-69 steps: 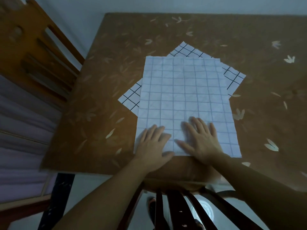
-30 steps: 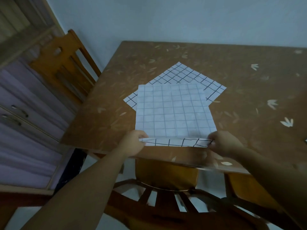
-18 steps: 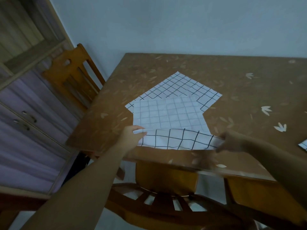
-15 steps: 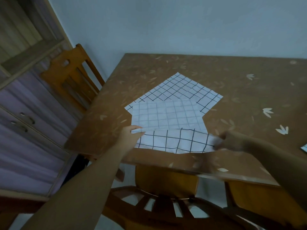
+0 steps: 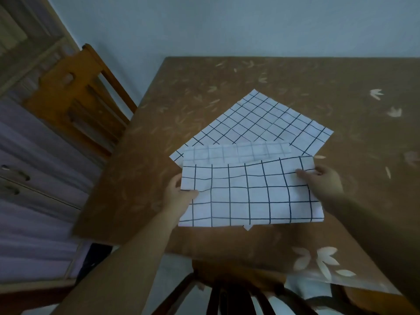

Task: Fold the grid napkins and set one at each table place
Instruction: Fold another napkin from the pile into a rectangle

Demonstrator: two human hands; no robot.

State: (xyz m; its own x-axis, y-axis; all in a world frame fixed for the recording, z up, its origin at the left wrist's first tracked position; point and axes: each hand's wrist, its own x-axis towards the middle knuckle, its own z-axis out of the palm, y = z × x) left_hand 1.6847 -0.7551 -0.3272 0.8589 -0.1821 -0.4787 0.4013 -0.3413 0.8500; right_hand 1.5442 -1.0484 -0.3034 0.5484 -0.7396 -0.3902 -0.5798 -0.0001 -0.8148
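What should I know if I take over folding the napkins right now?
Left hand: pinching the left edge of the top napkin.
Right hand: pinching its right edge.
Top napkin: near half being brought over toward the far edge; a strip of its pale underside shows beyond the fold. It lies on the second napkin, spread flat and turned at an angle on the table.
Done: first fold under way, not pressed flat.
Left: line up the edges, crease, finish folding, fold the second napkin, then set one at each place.
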